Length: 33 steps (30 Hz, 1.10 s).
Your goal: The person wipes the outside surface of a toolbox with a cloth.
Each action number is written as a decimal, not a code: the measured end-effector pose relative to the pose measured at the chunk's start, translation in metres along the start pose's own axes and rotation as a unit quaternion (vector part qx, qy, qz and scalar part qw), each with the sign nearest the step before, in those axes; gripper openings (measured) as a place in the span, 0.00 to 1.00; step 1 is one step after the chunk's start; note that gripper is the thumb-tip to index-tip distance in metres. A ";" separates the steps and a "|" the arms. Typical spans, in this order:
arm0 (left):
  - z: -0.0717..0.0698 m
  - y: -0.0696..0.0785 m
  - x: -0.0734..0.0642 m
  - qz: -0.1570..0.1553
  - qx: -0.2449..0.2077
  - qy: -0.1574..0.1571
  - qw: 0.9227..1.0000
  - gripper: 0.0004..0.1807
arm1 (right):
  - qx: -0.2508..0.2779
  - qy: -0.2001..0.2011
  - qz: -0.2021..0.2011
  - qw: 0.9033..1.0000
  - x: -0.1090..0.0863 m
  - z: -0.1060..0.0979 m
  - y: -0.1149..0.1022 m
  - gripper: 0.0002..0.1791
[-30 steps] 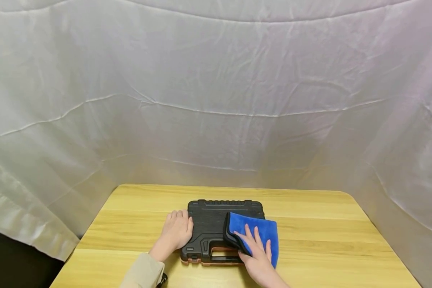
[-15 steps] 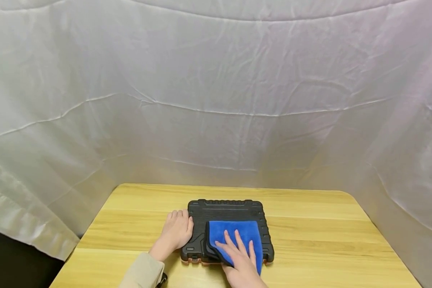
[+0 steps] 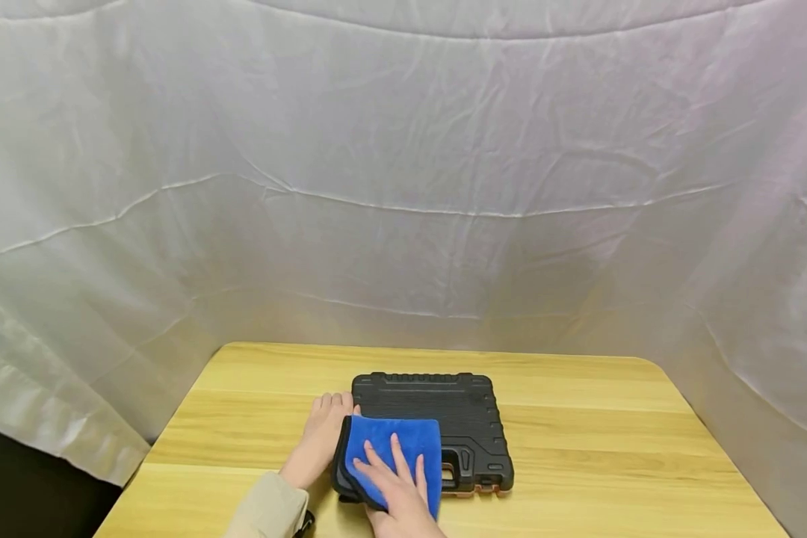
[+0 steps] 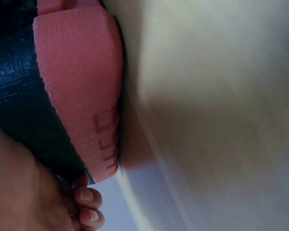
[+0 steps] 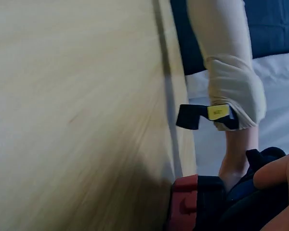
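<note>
A black plastic carrying case [image 3: 430,403] with a reddish lower half [image 4: 82,72] lies flat on the wooden table. My left hand [image 3: 326,430] grips its left side, fingertips curled at the edge in the left wrist view. Across the case's front left corner lies a folded blue cloth [image 3: 403,430] with black edging. My right hand [image 3: 397,486] holds this cloth from above, fingers spread over it and thumb tucked at its edge. The cloth covers part of the handle opening and overlaps the left hand's thumb side in the head view.
The wooden table [image 3: 592,426] extends on both sides of the case. A pale curtain [image 3: 403,254] hangs behind and around it. The left sleeve [image 5: 233,86] and a dark wrist strap [image 5: 188,117] are close to the case's front left.
My right hand has slid the blue cloth leftward over the case, from its right side to the front left corner. The right part of the handle is uncovered; the left hand stays put.
</note>
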<state>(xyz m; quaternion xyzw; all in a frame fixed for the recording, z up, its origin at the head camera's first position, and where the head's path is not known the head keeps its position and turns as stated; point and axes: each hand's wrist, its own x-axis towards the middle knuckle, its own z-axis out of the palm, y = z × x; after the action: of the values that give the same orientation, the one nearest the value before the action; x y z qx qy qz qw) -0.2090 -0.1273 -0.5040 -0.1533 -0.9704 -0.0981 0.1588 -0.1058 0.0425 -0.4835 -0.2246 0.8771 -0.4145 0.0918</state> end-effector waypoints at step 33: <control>0.003 -0.006 0.003 0.020 0.001 -0.008 1.000 0.11 | -0.212 -0.119 -0.187 0.952 -0.025 -0.065 0.028 0.41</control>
<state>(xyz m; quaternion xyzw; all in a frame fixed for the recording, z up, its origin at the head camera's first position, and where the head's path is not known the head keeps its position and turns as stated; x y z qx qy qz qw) -0.2142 -0.1319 -0.5067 -0.1727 -0.9685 -0.0923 0.1535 -0.1153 0.1141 -0.4642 -0.4464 0.8698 -0.1994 0.0672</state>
